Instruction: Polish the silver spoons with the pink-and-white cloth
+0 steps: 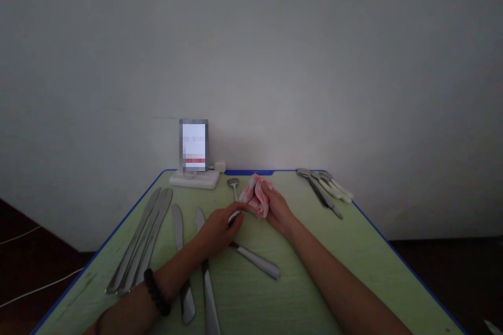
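Note:
My left hand is closed around the slim metal handle of a piece of cutlery. The far end of that piece runs into a pink and white cloth, which hides its kind. Fingers of my right hand pinch the folded cloth around it. Behind my left hand lies a spoon, bowl away from me. A piece of cutlery with a broad metal handle lies slantwise below my hands, its other end covered by my left hand. Two table knives lie partly under my left forearm.
Several table knives lie side by side at the left. Spoons with dark stems and cutlery with white handles are grouped at the back right. A lit screen stands on a white base at the back left, near a white plug.

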Action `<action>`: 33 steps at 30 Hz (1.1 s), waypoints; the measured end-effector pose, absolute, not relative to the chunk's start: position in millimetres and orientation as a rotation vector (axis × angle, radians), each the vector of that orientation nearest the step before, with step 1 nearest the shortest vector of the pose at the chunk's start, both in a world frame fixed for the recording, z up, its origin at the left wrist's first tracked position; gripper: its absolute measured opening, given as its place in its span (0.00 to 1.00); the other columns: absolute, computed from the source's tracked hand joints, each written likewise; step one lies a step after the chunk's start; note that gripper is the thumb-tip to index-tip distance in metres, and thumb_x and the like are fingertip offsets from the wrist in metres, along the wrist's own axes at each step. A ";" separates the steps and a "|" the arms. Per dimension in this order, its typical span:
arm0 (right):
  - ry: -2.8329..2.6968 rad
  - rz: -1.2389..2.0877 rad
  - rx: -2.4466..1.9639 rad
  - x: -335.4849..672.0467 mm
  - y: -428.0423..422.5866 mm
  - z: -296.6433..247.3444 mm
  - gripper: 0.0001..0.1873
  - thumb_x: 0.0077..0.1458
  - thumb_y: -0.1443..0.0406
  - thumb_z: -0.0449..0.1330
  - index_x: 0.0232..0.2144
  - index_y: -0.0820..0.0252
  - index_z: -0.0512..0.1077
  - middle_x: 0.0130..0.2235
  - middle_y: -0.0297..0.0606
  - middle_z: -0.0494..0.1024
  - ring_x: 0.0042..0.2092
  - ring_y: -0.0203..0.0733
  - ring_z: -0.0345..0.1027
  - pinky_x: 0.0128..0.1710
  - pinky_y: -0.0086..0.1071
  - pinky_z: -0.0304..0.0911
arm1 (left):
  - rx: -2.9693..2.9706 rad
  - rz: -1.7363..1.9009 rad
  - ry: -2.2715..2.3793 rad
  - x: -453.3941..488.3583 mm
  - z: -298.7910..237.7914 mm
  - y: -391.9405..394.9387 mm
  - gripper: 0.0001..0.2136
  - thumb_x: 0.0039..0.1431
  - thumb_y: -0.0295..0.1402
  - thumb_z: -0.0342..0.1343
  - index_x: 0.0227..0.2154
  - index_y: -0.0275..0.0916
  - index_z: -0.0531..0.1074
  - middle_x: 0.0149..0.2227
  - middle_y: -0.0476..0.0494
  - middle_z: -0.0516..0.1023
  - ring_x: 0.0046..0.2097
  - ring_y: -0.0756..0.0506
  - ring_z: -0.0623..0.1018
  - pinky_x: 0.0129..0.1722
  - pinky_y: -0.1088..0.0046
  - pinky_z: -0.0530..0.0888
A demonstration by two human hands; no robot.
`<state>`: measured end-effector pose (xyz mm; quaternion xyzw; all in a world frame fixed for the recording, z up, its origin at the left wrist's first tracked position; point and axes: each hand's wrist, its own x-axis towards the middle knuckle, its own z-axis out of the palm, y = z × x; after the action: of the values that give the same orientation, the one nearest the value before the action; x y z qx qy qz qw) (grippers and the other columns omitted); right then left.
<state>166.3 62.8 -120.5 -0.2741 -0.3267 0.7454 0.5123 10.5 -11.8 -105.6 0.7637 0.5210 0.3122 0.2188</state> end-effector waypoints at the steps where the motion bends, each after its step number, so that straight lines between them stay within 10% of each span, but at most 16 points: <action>1: -0.787 1.795 -0.668 166.4 62.4 -120.3 0.15 0.47 0.58 0.63 0.35 0.62 0.70 0.31 0.38 0.79 0.34 0.40 0.73 0.35 0.32 0.67 | 2.127 0.860 1.438 10.5 -105.8 -11.9 0.11 0.59 0.31 0.43 0.40 0.40 0.69 0.19 0.54 0.67 0.23 0.50 0.68 0.26 0.77 0.60; 33: -0.842 1.796 -0.702 165.3 58.3 -116.5 0.16 0.46 0.57 0.63 0.34 0.61 0.71 0.30 0.39 0.79 0.34 0.42 0.73 0.34 0.33 0.68 | 2.263 0.731 1.444 10.0 -109.2 -13.1 0.11 0.56 0.29 0.44 0.36 0.40 0.71 0.23 0.50 0.74 0.25 0.49 0.73 0.29 0.77 0.64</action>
<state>165.3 58.3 -116.5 -0.2897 -0.3476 0.7412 0.4958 10.0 -13.1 -109.2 0.8003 0.5107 0.2585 0.1787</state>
